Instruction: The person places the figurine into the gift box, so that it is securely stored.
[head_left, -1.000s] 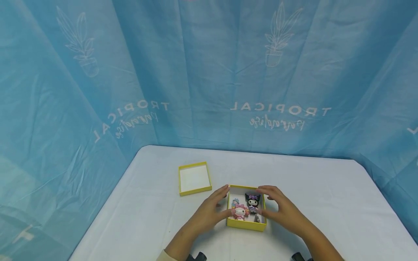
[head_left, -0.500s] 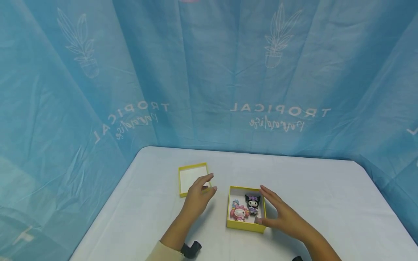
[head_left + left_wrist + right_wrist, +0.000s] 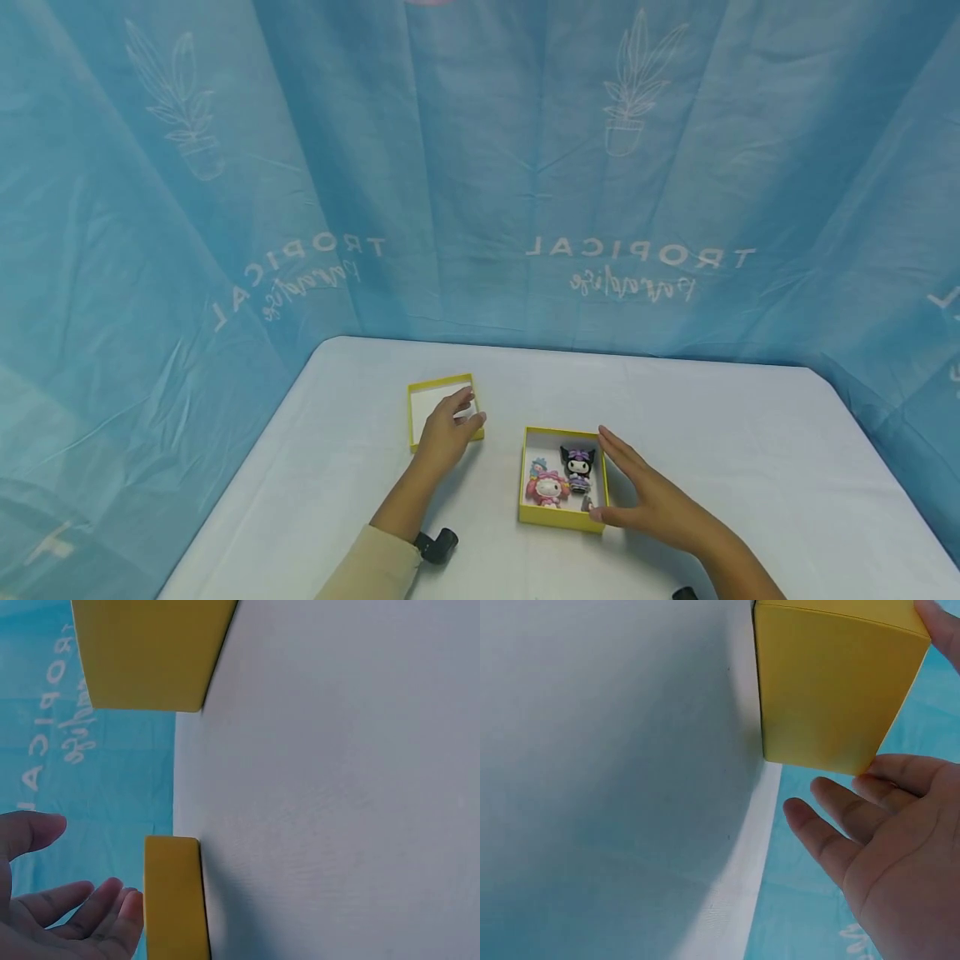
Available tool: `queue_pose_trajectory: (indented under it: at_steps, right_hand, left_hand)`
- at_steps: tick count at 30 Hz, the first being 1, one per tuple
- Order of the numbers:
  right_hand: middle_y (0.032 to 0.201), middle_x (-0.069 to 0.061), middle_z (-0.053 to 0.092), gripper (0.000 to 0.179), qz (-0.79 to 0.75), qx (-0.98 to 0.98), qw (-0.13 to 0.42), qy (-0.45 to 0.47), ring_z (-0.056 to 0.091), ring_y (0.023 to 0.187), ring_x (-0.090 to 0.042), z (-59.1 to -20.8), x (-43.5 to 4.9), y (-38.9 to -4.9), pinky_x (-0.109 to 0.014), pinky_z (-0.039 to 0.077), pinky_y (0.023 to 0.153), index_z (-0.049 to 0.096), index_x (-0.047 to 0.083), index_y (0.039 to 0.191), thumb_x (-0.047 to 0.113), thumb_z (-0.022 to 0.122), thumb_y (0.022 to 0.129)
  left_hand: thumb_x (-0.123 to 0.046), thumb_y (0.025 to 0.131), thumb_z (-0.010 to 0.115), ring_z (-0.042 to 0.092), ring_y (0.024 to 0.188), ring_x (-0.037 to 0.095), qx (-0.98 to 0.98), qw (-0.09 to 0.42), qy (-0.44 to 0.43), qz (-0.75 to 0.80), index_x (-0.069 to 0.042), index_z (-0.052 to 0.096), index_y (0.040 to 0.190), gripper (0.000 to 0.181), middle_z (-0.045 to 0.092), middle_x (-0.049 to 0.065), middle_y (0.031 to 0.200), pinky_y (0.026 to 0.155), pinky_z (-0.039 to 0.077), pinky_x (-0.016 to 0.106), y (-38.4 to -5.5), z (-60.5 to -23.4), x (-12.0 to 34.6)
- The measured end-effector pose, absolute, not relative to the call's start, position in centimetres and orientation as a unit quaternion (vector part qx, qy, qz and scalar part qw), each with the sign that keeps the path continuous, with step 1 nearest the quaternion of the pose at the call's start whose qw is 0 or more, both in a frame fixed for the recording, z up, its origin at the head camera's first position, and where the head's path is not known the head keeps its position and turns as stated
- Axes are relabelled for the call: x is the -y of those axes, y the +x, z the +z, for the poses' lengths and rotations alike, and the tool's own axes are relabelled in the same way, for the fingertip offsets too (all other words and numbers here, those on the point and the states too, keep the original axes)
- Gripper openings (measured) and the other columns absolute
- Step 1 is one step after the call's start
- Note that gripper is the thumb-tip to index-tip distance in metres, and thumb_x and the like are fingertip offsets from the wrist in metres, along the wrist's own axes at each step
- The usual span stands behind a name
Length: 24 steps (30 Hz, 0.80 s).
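My right hand (image 3: 656, 504) holds a shallow yellow box (image 3: 558, 518) by its right side, thumb at the near corner and index fingertip at the far one. The other fingers spread free past the box (image 3: 832, 682) in the right wrist view. Inside lie a pink-hooded figurine (image 3: 549, 489), a black-and-purple figurine (image 3: 578, 468), a small blue-topped figure (image 3: 538, 467) and a small grey piece (image 3: 587, 503). My left hand (image 3: 444, 437) hovers over the right part of the yellow lid (image 3: 426, 407), thumb apart from the fingers. In the left wrist view its fingertips come right at the lid's side (image 3: 176, 900).
A white cloth covers the table (image 3: 675, 417). Blue printed curtains (image 3: 480, 167) hang behind it and along the left. A black wrist camera (image 3: 438, 546) sits at my left wrist, close over the tabletop.
My left hand has let go of the box's left side and moved left and away from me, over the lid. The right hand stays at the box, which keeps its place.
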State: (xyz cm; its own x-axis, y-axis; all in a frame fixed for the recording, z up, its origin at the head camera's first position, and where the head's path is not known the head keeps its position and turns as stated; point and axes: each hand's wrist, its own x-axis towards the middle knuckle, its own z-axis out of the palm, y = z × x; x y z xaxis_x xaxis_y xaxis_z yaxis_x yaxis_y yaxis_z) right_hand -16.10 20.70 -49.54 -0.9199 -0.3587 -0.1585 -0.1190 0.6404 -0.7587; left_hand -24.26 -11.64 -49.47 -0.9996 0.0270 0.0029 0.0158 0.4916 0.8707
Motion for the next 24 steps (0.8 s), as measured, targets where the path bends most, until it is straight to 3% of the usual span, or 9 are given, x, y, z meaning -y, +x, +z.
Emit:
queue_pose_trajectory:
  at_steps: [4,13,24]
  right_hand:
    - [0.173,0.005,0.002,0.106,-0.403,-0.892,0.161,-0.126,0.009,0.158,-0.037,-49.6,-20.7,-16.1,-0.073,0.022,0.119,0.011,0.038,0.162,0.053,0.079,0.082]
    - [0.172,0.010,0.001,0.106,-0.417,-0.885,0.176,-0.108,0.031,0.153,-0.033,-49.6,-20.6,-15.9,-0.072,0.026,0.118,0.008,0.048,0.160,0.051,0.080,0.082]
    - [0.172,0.009,0.003,0.104,-0.424,-0.883,0.173,-0.109,0.038,0.150,-0.034,-50.0,-20.7,-16.0,-0.066,0.033,0.117,0.008,0.051,0.158,0.049,0.080,0.083]
  left_hand:
    - [-0.027,0.098,0.065,0.055,0.134,0.031,-0.854,0.019,0.000,0.520,-0.009,0.046,0.151,0.060,0.058,0.010,0.146,0.111,0.049,0.048,-24.7,-50.1,11.8]
    - [-0.024,0.096,0.065,0.056,0.134,0.031,-0.847,0.028,-0.016,0.531,-0.005,0.050,0.147,0.057,0.062,0.012,0.140,0.112,0.048,0.047,-24.8,-51.1,12.1]
    - [-0.024,0.093,0.071,0.064,0.118,0.027,-0.852,0.038,-0.009,0.523,0.000,0.056,0.141,0.056,0.068,0.011,0.127,0.095,0.058,0.037,-24.0,-51.4,12.5]
